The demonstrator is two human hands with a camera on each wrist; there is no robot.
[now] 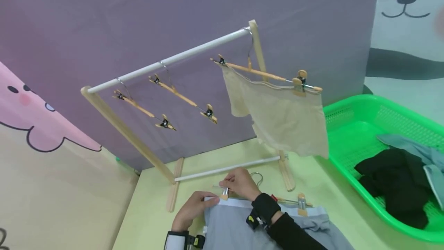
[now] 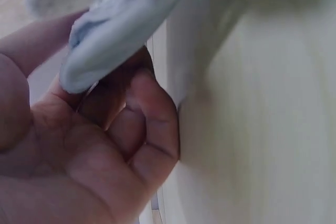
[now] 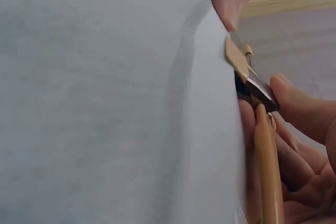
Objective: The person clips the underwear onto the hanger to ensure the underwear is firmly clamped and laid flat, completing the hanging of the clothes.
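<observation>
Here I am at the clipping step, by my reading: the grey garment lies spread on the pale green bench, its white waistband along the clip hanger, though whether it's shorts or trousers I can't say. My left hand pinches the waistband's left corner between thumb and fingers; my right hand grips the hanger's left clip, thumb pressed on the metal. The wooden tip sits at the waistband edge, but I can't tell whether it has bitten. Over on the far side, the right clip is already on the band. The next move, I'd judge, calls for seating that left clip squarely with the corner held flat, then letting go and checking both ends. What's in the way? My right forearm crosses the garment and hides the middle of the hanger, and the hanger's hook lies close to the rack's lower rail, so lifting could snag. Above, two bare hangers and a beige garment share the top rail; at right, the green basket holds black clothing and a blue-grey piece.
</observation>
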